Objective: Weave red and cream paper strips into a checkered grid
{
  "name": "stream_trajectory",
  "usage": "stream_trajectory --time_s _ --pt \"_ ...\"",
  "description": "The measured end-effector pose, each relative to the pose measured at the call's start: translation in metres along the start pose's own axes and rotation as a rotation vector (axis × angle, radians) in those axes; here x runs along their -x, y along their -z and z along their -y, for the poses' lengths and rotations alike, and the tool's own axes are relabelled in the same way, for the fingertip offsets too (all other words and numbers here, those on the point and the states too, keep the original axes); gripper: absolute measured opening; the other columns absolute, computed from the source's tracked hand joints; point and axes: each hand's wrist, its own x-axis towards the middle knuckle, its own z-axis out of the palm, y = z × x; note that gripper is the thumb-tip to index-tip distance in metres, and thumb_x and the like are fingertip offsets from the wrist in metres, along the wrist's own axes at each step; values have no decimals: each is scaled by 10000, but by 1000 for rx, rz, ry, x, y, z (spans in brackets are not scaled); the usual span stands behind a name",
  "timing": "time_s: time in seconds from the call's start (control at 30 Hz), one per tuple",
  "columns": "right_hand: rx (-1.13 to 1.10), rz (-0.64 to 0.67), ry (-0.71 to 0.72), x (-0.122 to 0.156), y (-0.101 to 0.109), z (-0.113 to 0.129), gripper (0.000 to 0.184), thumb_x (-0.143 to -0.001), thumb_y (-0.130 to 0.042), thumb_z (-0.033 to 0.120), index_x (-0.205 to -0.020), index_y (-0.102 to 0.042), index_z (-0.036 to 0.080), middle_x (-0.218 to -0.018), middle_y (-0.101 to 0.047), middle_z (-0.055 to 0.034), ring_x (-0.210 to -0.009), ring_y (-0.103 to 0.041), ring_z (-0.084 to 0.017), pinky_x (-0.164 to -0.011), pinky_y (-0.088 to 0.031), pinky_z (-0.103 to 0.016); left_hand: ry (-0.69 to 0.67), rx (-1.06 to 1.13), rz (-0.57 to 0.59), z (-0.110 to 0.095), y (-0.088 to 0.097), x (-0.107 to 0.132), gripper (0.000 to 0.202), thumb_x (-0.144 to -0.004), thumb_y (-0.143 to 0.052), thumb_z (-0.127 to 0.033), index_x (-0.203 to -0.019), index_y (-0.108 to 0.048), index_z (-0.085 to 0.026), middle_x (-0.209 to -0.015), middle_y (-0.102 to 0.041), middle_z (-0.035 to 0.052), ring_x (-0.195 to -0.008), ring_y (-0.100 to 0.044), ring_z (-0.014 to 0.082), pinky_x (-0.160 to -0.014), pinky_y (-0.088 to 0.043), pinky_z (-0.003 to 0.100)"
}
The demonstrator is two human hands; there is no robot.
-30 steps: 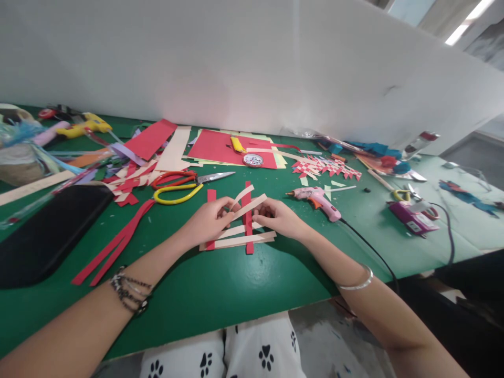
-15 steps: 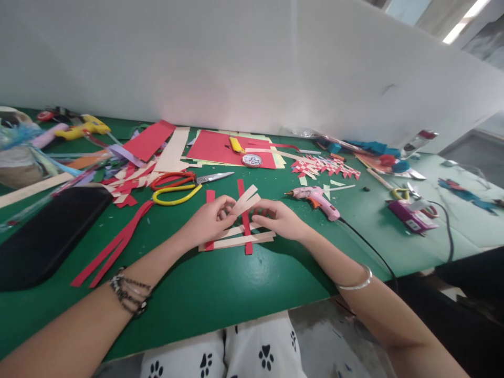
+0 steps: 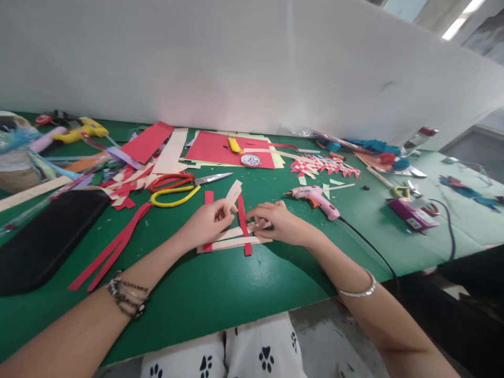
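Observation:
On the green table [image 3: 220, 283] lies a small weave of red and cream paper strips [image 3: 236, 239]. My left hand [image 3: 207, 223] pinches a cream strip [image 3: 233, 193] and lifts its free end up off the weave. My right hand [image 3: 277, 223] has curled fingers pressing on the cream strips at the weave's right side, beside a red strip [image 3: 241, 218]. A second red strip [image 3: 208, 198] sticks out behind my left hand.
Red-and-yellow scissors [image 3: 177, 188] lie just behind the weave. A pink glue gun [image 3: 317, 199] with a black cord rests to the right. A black case [image 3: 43, 236] sits at left, long red strips [image 3: 114, 247] beside it. Red sheets [image 3: 228, 147] and scraps litter the back.
My left hand has raised the cream strip from slanting right to nearly upright. My right hand let go of that strip and dropped onto the weave.

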Motion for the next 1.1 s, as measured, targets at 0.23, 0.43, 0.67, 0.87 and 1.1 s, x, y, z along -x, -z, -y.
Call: stream_trajectory --time_s 0.23,0.43,0.67,0.87,1.1 --pt "-251 -43 -10 -3 -5 1 214 -833 -511 195 -1039 -564 176 -655 -529 44 -553 -427 -72 -652 -302 -240 -5 -36 -4 -2 0 0 194 -756 -458 -370 -683 -454 -190 -591 -459 -52 -482 -383 91 -463 -293 214" --pt "-553 -104 -85 -6 -9 3 263 -801 -499 186 -1062 -532 177 -685 -501 36 -573 -420 -78 -553 -340 -202 -22 -103 12 -5 0 2 188 -742 -481 -353 -656 -467 -187 -540 -420 -59 -501 -401 99 -479 -297 213" --pt "-695 -214 -103 -10 -12 7 159 -787 -497 203 -939 -525 167 -706 -492 32 -618 -464 -80 -592 -382 -210 -90 -224 37 -7 2 1 330 -692 -556 -440 -575 -372 -191 -568 -409 -50 -520 -383 100 -485 -264 218" --pt "-748 -210 -141 -11 -11 6 217 -781 -494 191 -997 -509 169 -789 -561 4 -669 -539 -92 -636 -431 -229 -126 -262 71 0 2 -1 305 -709 -552 -438 -607 -418 -184 -605 -405 -39 -544 -390 111 -496 -265 223" --pt "-929 -231 -194 -11 -8 5 174 -861 -397 220 -994 -505 198 -751 -577 6 -667 -582 -104 -663 -499 -260 -129 -240 97 -1 4 0 247 -731 -522 -389 -628 -434 -182 -631 -420 -32 -556 -412 115 -501 -280 222"
